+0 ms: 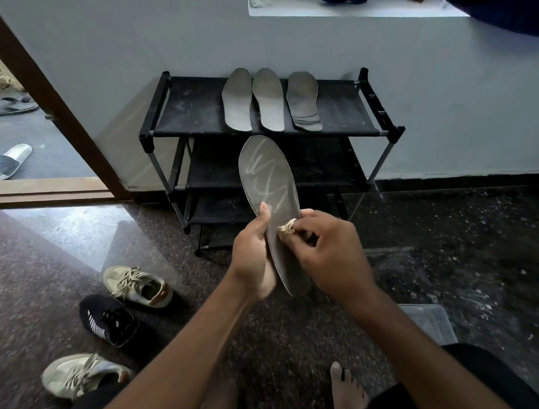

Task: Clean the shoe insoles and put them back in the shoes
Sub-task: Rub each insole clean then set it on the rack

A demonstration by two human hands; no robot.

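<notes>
The thin grey shoe insole (270, 179) looked light and floppy, so the left hand (254, 254) gripped its heel half while the right hand (330, 257) pinched a small beige rag (287, 227) against it.

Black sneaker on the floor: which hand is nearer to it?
Left. The left hand, gripping the held insole, is up and right of the black sneaker; the right hand, pinching a cloth, lies farther right, beyond the insole.
</notes>
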